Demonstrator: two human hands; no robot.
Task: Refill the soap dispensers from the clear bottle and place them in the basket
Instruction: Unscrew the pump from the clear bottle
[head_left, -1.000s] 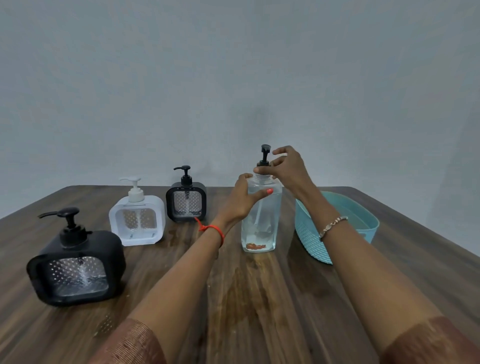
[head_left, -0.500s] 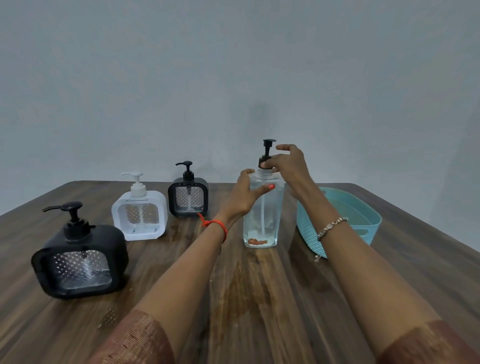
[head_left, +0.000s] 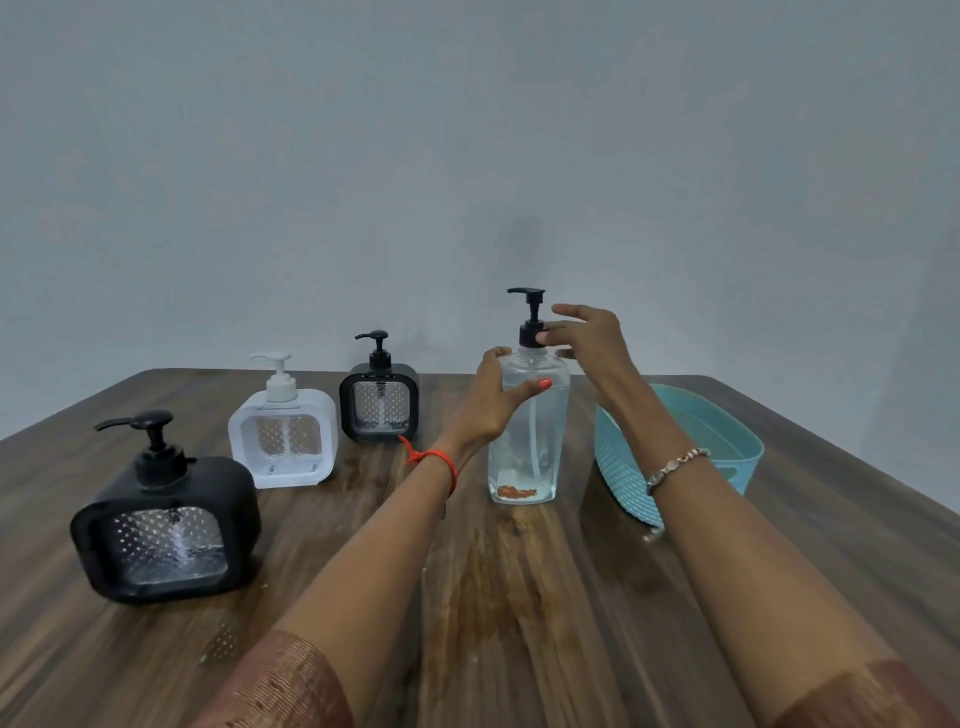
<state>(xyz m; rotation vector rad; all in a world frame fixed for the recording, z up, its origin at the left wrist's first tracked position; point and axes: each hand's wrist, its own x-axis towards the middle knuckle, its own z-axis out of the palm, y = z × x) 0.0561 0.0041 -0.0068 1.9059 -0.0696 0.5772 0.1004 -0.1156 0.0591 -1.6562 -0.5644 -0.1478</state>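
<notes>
At your far left, nearest you, a large black soap dispenser (head_left: 165, 525) stands on the wooden worktop (head_left: 519, 597). Further back and to its right a white dispenser (head_left: 283, 436) stands, then a smaller black dispenser (head_left: 379, 408) behind that one, all three upright with their pumps on. Your left hand (head_left: 488, 405) grips the shoulder of the clear bottle (head_left: 527, 452), thumb across the front and fingers curled round the back. The bottle stands upright on the worktop between the smaller black dispenser and the basket, with clear liquid inside and reddish bits at the bottom. Your right hand (head_left: 592, 338) is up at its black pump (head_left: 531, 332), one fingertip touching the collar while the other fingers spread out, fairly straight. The teal basket (head_left: 621, 473) sits just right of the bottle, partly behind your right forearm.
</notes>
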